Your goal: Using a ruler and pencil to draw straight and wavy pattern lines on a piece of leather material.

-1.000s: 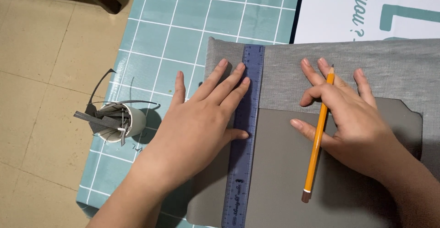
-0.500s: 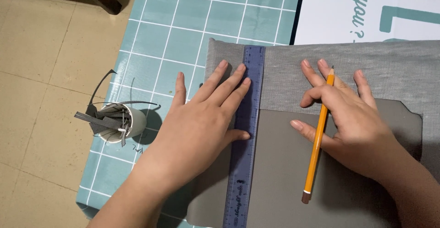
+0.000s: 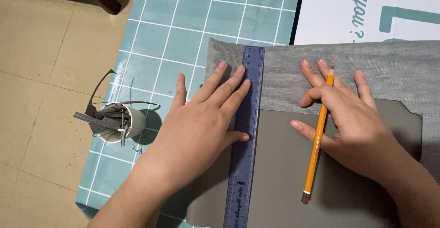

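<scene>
Teal gridded cutting mat [image 3: 192, 21] over tabletop, tan floor tiles to the left. Left hand [image 3: 201, 122] spread flat, pressing blue ruler [image 3: 245, 131] onto grey fabric [image 3: 284, 76] and darker grey sheet [image 3: 279, 182]. Right hand [image 3: 353, 118] splayed on both layers, yellow pencil [image 3: 317, 138] pinched between fingers. Fabric likely light, limp, prone to creep; best pinned by flat palms. Small cup of grey scraps [image 3: 121, 122] left of hands.

Left hand [image 3: 201, 127] flat on blue ruler [image 3: 245, 136], right hand [image 3: 353, 118] holding yellow pencil [image 3: 317, 138], grey fabric [image 3: 348, 67] beneath
</scene>
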